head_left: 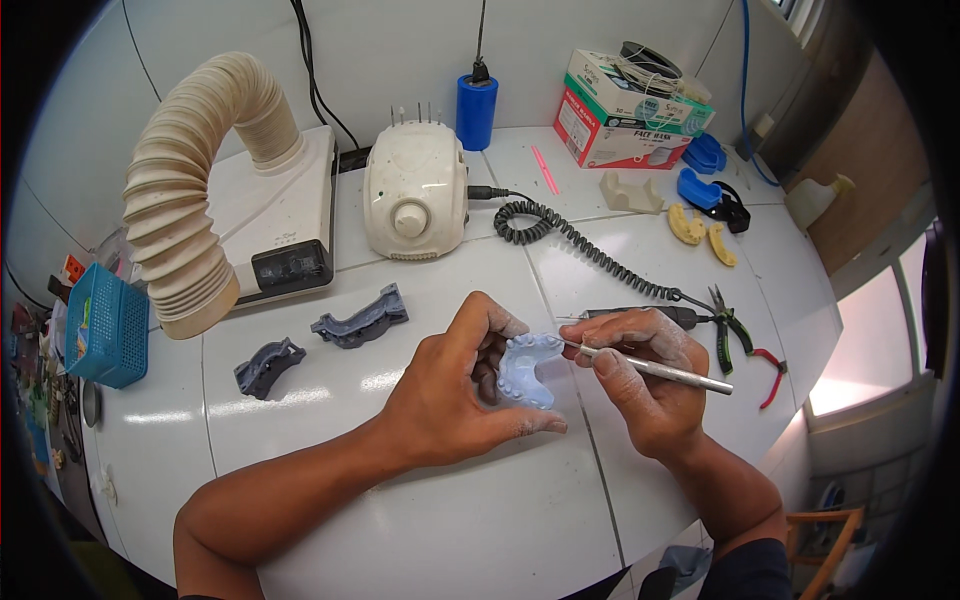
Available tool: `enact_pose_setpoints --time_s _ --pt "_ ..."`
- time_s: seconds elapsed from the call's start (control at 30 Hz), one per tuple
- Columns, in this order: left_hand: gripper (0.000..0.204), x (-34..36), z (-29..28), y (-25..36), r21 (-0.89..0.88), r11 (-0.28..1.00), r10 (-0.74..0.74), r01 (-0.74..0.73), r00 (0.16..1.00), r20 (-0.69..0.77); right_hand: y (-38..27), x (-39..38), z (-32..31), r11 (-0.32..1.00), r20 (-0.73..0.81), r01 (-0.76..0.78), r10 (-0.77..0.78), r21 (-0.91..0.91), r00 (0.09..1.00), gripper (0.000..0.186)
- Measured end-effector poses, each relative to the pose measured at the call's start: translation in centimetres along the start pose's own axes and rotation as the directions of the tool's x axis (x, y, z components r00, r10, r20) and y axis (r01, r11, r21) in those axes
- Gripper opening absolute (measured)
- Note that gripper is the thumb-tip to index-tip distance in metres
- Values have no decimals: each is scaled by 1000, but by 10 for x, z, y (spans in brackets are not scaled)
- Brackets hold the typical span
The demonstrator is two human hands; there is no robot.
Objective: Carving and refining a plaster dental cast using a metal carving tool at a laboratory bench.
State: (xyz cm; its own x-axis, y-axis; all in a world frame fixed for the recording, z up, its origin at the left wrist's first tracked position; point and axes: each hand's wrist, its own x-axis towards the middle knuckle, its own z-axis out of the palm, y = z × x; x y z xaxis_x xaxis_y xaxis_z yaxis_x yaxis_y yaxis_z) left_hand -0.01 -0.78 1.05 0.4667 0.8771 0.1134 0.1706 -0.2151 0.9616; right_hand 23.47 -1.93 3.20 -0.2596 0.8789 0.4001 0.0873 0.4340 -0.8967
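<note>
A light blue dental model (pixel 527 378), a horseshoe arch with teeth, is held up over the table. My left hand (pixel 445 385) grips it from the left, with the thumb extended below it. My right hand (pixel 650 390) pinches a slim, silver metal-handled hand tool (pixel 675 373). Its thin end reaches the upper right edge of the model; the exact tip is too small to make out. White dust coats the fingers of both hands. Just beyond the right hand lies a dark rotary handpiece (pixel 655 316), partly behind the fingers.
Two dark grey dental pieces (pixel 362 318) lie to the left. Behind them stand a ribbed suction hose (pixel 175 215) and a cream control box (pixel 415 195) with a coiled cord. Green-handled pliers (pixel 735 330), yellow arches (pixel 686 226) and mask boxes (pixel 625 125) occupy the right; a blue basket (pixel 115 325) sits left.
</note>
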Motion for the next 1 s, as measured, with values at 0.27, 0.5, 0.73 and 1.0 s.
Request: enact_pose_setpoints --time_s 0.27,0.5,0.73,1.0 --pt "74 0 0 2 27 1000 6 -6 1000 -21 -1 2 -2 1000 36 -7 6 4 999 13" --pt "72 0 0 2 30 1000 10 -8 999 -42 -5 1 0 995 26 -59 57 76 998 13" --pt "73 -1 -1 2 51 998 23 -20 999 -42 -8 1 1 997 27 -69 68 20 997 15" --pt "74 -1 0 1 37 999 24 -22 999 -40 -3 1 2 999 23 15 -14 -51 1000 13"
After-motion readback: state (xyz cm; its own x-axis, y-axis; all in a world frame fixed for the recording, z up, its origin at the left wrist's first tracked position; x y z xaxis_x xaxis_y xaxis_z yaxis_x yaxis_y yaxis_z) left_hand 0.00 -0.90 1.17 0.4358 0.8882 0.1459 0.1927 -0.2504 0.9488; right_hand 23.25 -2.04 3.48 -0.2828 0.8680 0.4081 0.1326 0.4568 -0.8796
